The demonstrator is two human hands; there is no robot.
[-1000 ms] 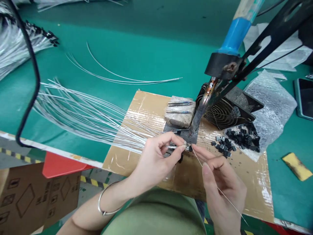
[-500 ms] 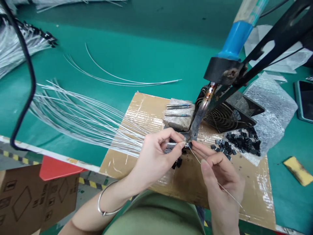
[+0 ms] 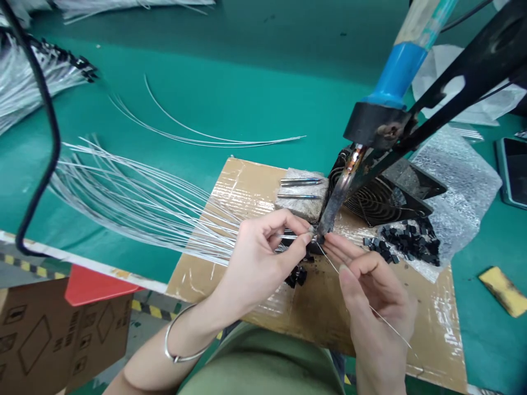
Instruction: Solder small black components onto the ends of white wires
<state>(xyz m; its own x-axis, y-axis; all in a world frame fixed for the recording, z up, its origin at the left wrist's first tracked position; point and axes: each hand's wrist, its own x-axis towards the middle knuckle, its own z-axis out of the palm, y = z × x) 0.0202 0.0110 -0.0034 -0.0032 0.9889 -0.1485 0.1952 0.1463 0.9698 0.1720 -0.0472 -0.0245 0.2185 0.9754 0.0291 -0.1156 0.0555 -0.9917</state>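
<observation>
Pinched at the fingertips, my left hand point(image 3: 267, 252) grips the end of a thin white wire beneath the soldering iron point(image 3: 340, 192). Its exact end is hidden by my fingers. My right hand point(image 3: 376, 302) holds a strand of solder wire point(image 3: 391, 327) between thumb and fingers, its upper end reaching toward the iron's tip. A small black connector seems to sit at the tip, partly covered by my fingers. Many white wires point(image 3: 164, 203) fan out leftward from under my left hand. Several black connectors point(image 3: 297, 274) lie below that hand.
A cardboard sheet point(image 3: 321, 323) covers the work spot. On it are a grey block point(image 3: 302, 206) with metal tips, a black fan point(image 3: 370, 197) and a pile of black connectors point(image 3: 411, 240). A yellow sponge point(image 3: 503, 291) and phone point(image 3: 513, 170) lie right. A black cable point(image 3: 51, 120) hangs left.
Both hands stay by the iron's tip, with the right hand shifted slightly to the right and down. The whole view has drifted a little. Both grips are unchanged.
</observation>
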